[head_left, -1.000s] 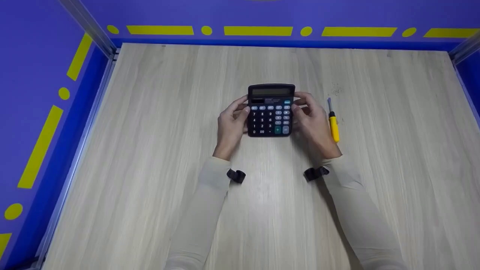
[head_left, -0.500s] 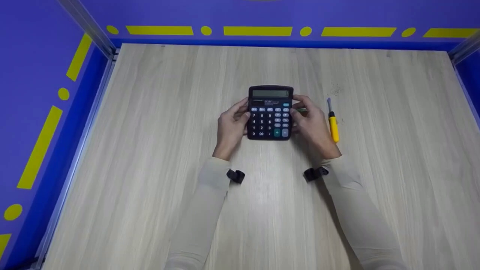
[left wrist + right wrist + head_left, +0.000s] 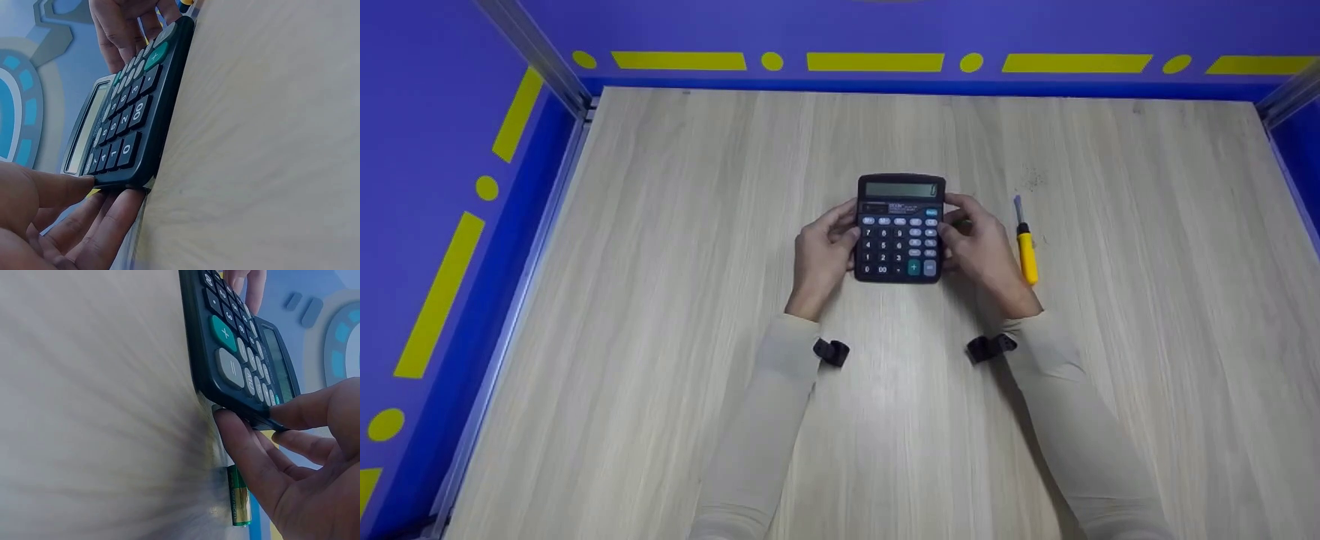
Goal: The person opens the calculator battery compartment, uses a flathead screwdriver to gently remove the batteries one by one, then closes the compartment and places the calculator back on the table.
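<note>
A black calculator (image 3: 899, 229) is held face up between both hands, a 0 on its display. My left hand (image 3: 823, 255) grips its left edge; in the left wrist view the thumb is at the front edge and the fingers (image 3: 115, 228) are underneath. On the opposite edge, my right hand (image 3: 984, 251) pinches it, thumb at the top face and fingers below. Beyond those fingers, the right wrist view shows a green and gold battery (image 3: 239, 496) on the table. The calculator's underside is hidden.
A screwdriver (image 3: 1027, 255) with a yellow handle lies just right of the right hand. Dark specks (image 3: 1033, 178) dot the wooden table (image 3: 697, 225) behind it. Blue panels (image 3: 877, 30) with yellow marks border the back and left sides.
The calculator has come slightly nearer the body and its face is tilted differently. Its display looked blank at first and now reads 0. Both hands keep their hold, shifting slightly.
</note>
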{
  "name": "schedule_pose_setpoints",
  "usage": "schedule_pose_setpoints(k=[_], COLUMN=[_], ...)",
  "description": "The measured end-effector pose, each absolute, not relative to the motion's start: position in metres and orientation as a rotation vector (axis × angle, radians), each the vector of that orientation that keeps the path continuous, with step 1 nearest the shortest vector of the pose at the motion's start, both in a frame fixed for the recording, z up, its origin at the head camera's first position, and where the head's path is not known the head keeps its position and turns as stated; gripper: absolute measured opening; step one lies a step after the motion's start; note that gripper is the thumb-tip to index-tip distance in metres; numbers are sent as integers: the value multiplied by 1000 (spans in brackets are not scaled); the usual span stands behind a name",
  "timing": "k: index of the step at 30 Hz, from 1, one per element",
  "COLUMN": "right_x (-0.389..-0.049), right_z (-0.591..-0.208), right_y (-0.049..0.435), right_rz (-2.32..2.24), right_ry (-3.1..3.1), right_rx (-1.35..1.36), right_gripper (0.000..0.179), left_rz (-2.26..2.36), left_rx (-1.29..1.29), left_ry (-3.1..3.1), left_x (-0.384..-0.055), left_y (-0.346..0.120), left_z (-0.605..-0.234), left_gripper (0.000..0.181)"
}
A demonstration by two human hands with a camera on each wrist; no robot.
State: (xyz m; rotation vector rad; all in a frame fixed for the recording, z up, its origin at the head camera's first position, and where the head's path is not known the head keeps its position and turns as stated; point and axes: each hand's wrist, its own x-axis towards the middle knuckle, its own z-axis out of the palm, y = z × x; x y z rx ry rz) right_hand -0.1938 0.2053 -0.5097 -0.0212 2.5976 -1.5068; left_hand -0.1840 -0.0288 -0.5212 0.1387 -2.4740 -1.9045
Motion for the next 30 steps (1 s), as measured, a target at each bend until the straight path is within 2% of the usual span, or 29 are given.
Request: schedule_pose_setpoints(k=[30], right_x=[-197], right_z=[-516], right_y=[203], right_rz=[-1408], right_ry=[2608], right_rx=[-18], right_gripper=[48], left_rz=[-1758], left_rx=[183], left_ry=[-2580], left_x=[-185], left_y=[-28], left_z=[-523], left_gripper=[40])
